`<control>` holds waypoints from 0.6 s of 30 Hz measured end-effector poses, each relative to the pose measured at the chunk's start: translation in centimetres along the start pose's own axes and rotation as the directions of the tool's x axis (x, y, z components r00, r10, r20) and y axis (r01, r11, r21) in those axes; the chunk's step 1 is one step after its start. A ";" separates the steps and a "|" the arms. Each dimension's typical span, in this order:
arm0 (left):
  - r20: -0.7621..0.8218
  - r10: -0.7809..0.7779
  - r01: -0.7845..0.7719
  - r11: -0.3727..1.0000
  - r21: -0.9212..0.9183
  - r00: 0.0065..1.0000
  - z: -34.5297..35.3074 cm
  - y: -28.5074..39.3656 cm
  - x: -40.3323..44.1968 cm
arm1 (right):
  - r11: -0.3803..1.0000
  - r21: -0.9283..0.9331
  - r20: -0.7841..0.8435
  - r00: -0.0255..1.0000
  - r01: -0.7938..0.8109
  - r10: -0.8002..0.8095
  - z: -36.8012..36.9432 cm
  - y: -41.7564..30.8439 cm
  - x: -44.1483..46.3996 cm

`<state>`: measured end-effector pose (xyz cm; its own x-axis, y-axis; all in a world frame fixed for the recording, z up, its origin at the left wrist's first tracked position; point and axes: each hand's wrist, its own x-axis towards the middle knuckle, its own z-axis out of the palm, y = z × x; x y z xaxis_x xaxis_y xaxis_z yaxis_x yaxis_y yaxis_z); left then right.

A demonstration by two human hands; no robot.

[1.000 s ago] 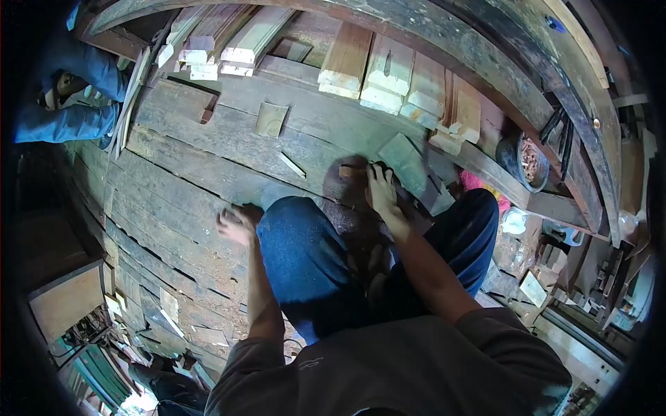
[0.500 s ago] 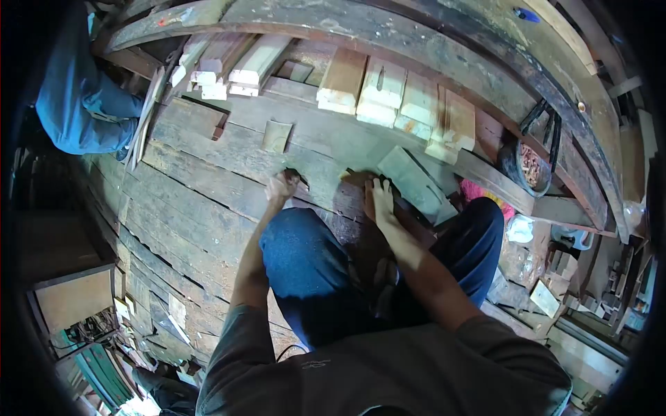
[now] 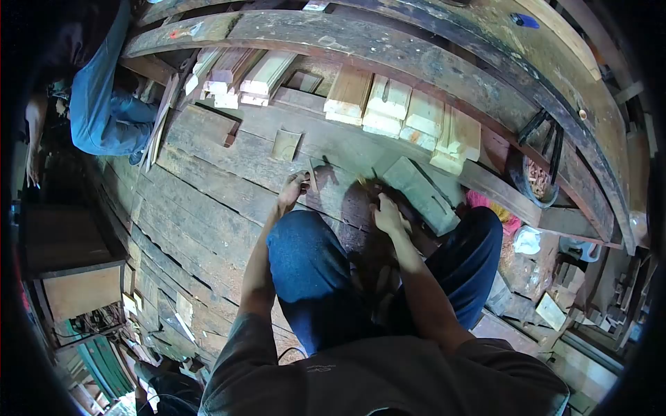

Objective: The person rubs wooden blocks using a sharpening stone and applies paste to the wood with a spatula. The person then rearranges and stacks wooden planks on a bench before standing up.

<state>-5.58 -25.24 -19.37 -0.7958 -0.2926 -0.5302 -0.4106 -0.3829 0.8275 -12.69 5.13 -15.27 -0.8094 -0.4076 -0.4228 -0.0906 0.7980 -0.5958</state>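
My left hand is raised just above the plank floor, its fingers closed on a thin, light strip of wood that stands nearly upright. To the right, my right hand is curled with its fingers together, and what it may hold is hidden in shadow. A small yellowish tip shows just beyond that hand, too blurred to name. Right of it lies a flat grey-green slab. Ahead of my left hand, a small curved, light-brown square piece rests on the floor.
Several moulded timber lengths lie ahead under a long wooden beam. A dark bucket of shavings stands at right. At left is another person's blue-trousered leg. A cabinet-like box sits at lower left.
The thin strip in my left hand now shows, standing up from the fingers. My right hand has drawn back slightly towards me and curled. The whole view has shifted a little.
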 end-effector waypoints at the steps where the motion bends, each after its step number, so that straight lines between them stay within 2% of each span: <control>1: 0.015 0.021 -0.020 0.998 -0.060 1.000 0.3 0.3 -0.3 | 0.999 0.038 -0.003 1.000 -0.026 0.026 -0.3 -0.1 0.1; 2: 0.077 0.037 -0.032 0.997 -0.066 0.996 -0.8 -1.2 0.5 | 0.996 0.075 -0.003 0.999 -0.048 0.048 -0.6 -0.3 0.2; 5: -0.054 0.060 -0.048 0.977 0.208 0.997 -0.8 -2.5 -0.1 | 0.993 0.111 -0.010 0.999 -0.029 0.030 -0.6 0.2 0.3; 6: 0.026 0.257 -0.228 0.804 0.549 0.966 -4.3 -8.0 3.5 | 0.994 0.110 -0.002 1.000 -0.025 0.025 -0.9 0.1 0.1; 8: -0.103 0.348 -0.125 0.573 0.810 0.932 -4.0 -5.4 1.9 | 0.992 0.121 0.020 0.999 -0.040 0.038 -0.6 0.5 0.2; 9: -0.153 0.411 -0.047 0.437 0.898 0.898 -3.8 -3.8 1.5 | 0.998 0.064 -0.043 0.999 0.026 -0.023 -0.3 0.6 0.0; 10: -0.176 0.389 0.036 0.342 0.939 0.904 -4.2 -2.3 2.2 | 0.995 0.101 -0.018 1.000 0.014 -0.013 0.2 0.9 0.2; 12: -0.217 0.486 0.120 0.223 0.967 0.847 -4.6 -0.6 3.4 | 0.993 0.114 0.011 1.000 0.027 -0.028 0.0 0.8 0.1; 13: -0.243 0.397 0.199 0.148 0.969 0.885 -4.2 0.8 3.8 | 0.996 0.085 -0.003 0.999 0.040 -0.040 -0.3 0.1 -0.3; 14: -0.123 0.306 0.129 0.001 0.992 0.944 -3.3 3.3 4.4 | 0.995 0.061 0.023 0.997 -0.080 0.079 -0.3 -0.4 -0.5; 15: -0.050 0.238 0.070 -0.077 0.995 0.970 -4.7 2.0 7.7 | 0.997 0.050 0.064 0.996 -0.060 0.056 -0.6 -0.6 0.0; 16: -0.124 0.162 0.139 -0.083 0.987 0.979 -1.4 6.7 4.6 | 0.999 0.040 0.118 0.992 -0.036 0.031 -0.2 -0.3 0.2; 17: 0.039 0.405 0.056 -0.222 0.973 0.913 -3.0 4.9 5.3 | 0.999 0.039 0.036 0.999 0.023 -0.025 1.6 1.1 0.4; 18: -0.132 0.426 0.132 0.029 0.991 0.895 -4.8 2.9 8.0 | 0.993 0.118 0.065 0.998 -0.015 0.008 0.7 0.5 0.2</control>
<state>-10.98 -32.86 -22.12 -0.8285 -0.5407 -0.1459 -0.5582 0.8183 0.1372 -12.47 5.10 -16.13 -0.7704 -0.4296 -0.4712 -0.0092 0.7464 -0.6654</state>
